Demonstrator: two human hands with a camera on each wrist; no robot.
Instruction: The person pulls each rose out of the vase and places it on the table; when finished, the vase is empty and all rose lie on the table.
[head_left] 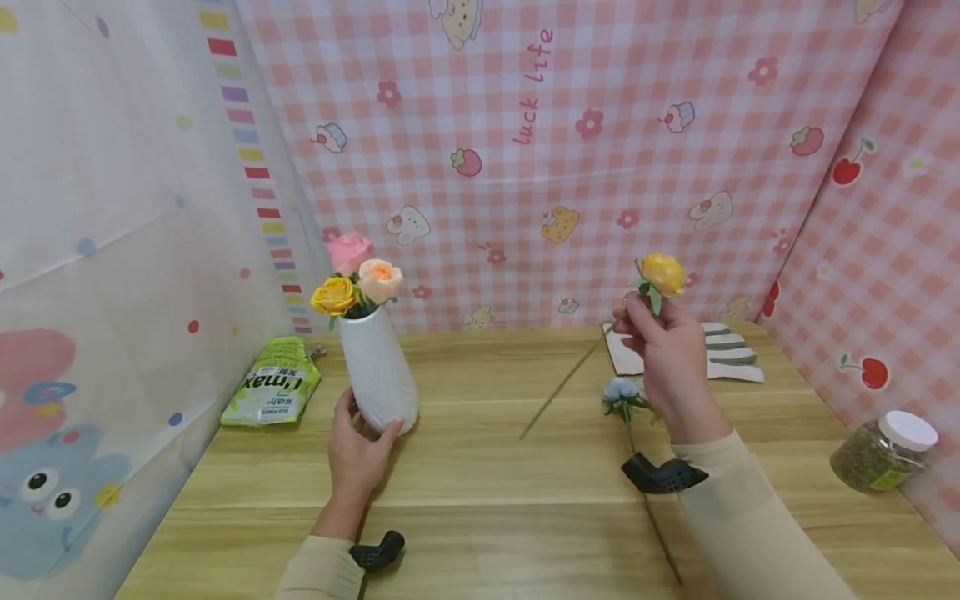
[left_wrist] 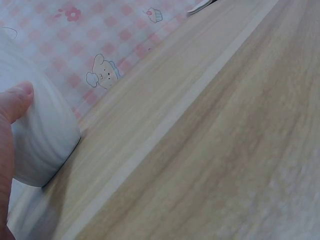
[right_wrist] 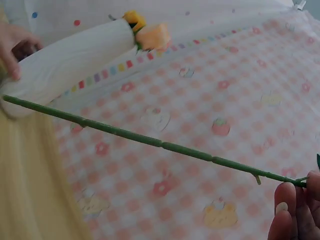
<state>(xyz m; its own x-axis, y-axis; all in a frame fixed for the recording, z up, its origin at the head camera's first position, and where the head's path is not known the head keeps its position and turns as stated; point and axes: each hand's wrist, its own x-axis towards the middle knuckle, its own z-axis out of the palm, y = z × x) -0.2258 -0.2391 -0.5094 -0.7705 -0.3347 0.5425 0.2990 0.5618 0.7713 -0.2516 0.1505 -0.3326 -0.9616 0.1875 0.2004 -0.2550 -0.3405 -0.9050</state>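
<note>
A white vase (head_left: 377, 367) stands on the wooden table, holding a pink rose (head_left: 349, 252), a peach rose (head_left: 380, 280) and a yellow rose (head_left: 335, 296). Around its lower part my left hand (head_left: 358, 450) is curled, the thumb on the near side. My right hand (head_left: 670, 358) pinches a yellow flower (head_left: 663, 273) just below its bloom, raised above the table. In the right wrist view its long green stem (right_wrist: 162, 144) slants away from the fingers towards the vase side. Beneath the right wrist lies a light blue flower (head_left: 622, 389), its stem partly hidden by the black wrist camera.
A green snack bag (head_left: 273, 383) lies at the table's left edge. White and grey gloves (head_left: 731, 354) lie behind the right hand. A jar with a white lid (head_left: 885, 452) stands at the right edge. Patterned cloth (head_left: 480, 200) hangs at the back and sides.
</note>
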